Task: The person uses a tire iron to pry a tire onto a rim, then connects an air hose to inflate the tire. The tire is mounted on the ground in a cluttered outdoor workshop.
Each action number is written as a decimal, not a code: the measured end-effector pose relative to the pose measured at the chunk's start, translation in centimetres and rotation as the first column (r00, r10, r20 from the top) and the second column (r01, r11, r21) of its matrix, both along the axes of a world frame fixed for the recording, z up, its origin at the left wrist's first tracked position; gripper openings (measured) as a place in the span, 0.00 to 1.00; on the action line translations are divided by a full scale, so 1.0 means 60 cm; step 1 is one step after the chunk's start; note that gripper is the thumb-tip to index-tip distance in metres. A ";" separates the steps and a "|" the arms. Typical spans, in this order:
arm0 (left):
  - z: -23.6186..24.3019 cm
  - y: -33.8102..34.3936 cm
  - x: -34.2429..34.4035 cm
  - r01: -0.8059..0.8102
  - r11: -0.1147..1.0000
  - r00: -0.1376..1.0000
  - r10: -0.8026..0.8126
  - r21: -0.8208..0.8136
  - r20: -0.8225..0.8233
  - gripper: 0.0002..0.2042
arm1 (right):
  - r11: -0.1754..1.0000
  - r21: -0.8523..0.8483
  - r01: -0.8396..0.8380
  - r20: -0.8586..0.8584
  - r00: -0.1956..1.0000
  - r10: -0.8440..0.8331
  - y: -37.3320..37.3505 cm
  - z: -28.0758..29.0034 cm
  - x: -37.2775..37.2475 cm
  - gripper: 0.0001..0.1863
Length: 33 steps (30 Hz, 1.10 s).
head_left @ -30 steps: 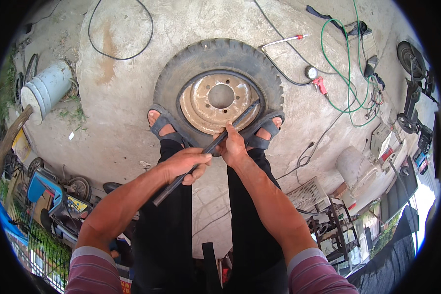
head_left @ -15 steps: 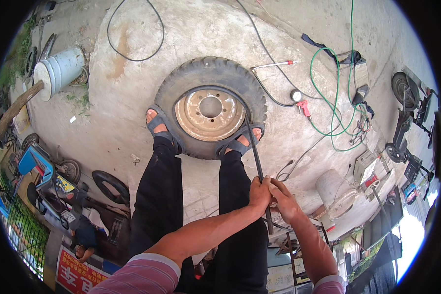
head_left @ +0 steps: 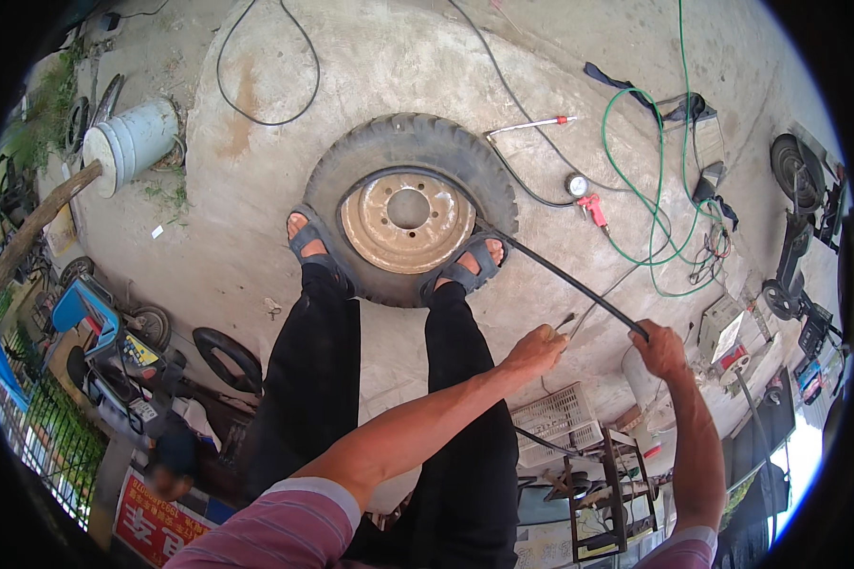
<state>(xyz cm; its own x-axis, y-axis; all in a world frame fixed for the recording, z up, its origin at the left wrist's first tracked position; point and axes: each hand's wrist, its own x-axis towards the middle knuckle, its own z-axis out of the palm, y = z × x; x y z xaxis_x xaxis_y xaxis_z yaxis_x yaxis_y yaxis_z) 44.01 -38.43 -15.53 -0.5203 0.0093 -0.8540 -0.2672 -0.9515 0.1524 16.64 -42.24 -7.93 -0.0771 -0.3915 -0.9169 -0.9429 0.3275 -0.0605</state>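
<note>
A tyre (head_left: 327, 180) on a rusty cream wheel rim (head_left: 362, 223) lies flat on the concrete. Both my sandalled feet stand on its near side. A long dark tyre lever (head_left: 574, 283) has its far end at the right edge of the rim, by my right foot, and slants toward me to the right. My right hand (head_left: 661, 351) is wrapped round the lever's near end. Off the lever, to its left, my left hand (head_left: 538, 349) is closed like a fist, with nothing visible in it.
Right of the tyre lie a red inflator gun (head_left: 593, 210) with a gauge and a green hose (head_left: 626, 194). A metal bucket (head_left: 131, 147) stands far left. An inner tube or tyre (head_left: 228, 358), a white crate (head_left: 555, 422) and a metal frame (head_left: 617, 503) are nearer me.
The lever's near end has swung to the right with my right hand. My left hand has come off the lever and moved slightly right and away from me.
</note>
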 end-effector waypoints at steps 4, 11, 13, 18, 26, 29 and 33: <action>0.033 -0.027 0.086 -0.025 0.998 0.998 0.020 0.064 0.067 0.15 | 0.961 0.069 -0.268 -0.049 0.961 0.272 -0.082 -0.050 -0.025 0.12; 0.112 -0.048 0.244 0.129 0.987 0.947 -0.153 0.099 0.283 0.14 | 0.939 -0.046 -0.340 -0.088 0.938 0.335 -0.130 -0.068 0.063 0.07; 0.149 -0.068 0.280 0.144 0.987 0.932 -0.159 0.072 0.325 0.14 | 0.923 -0.088 -0.374 -0.046 0.928 0.371 -0.137 -0.056 0.061 0.07; 0.218 -0.110 0.305 0.116 0.992 0.934 -0.123 0.040 0.337 0.13 | 0.778 -0.183 -0.601 -0.091 0.799 0.595 -0.308 -0.054 0.166 0.08; 0.201 -0.130 0.297 0.013 0.998 0.967 -0.027 0.058 0.254 0.10 | 0.740 -0.164 -0.652 -0.102 0.757 0.645 -0.331 -0.079 0.138 0.07; 0.190 -0.115 0.332 0.063 0.995 0.965 -0.080 0.077 0.250 0.10 | 0.863 -0.152 -0.481 -0.106 0.876 0.470 -0.210 -0.100 0.018 0.07; 0.181 -0.134 0.378 0.134 0.983 0.940 -0.166 0.125 0.299 0.11 | 0.900 -0.117 -0.421 -0.234 0.892 0.386 -0.145 -0.122 0.009 0.09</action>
